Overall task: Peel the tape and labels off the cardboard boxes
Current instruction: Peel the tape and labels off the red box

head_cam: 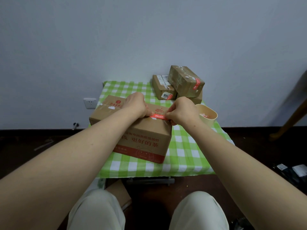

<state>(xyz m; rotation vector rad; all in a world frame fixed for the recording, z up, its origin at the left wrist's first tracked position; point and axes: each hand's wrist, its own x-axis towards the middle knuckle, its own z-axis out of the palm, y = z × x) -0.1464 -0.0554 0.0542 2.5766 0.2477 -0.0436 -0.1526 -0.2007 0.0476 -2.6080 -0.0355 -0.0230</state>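
Both bare forearms reach straight out from the seated person, converging over the large cardboard box [132,130] that sits slightly askew in the middle of the tabletop [187,156], on its green checked cloth. A red tape strip [157,116] runs across the box's top near its near-right edge, stretched between the two hands. The right hand [181,112] is bent at the wrist, knuckles up, its grip clamped on the strip's right end between thumb and fingertips. The left hand [137,105] has its fingers curled down at the strip's left end; whether its grip pinches the tape or only presses the box, I cannot tell. Just right of the right hand stands a beige cup [211,119]. Smaller boxes [182,83] are stacked at the far right corner.
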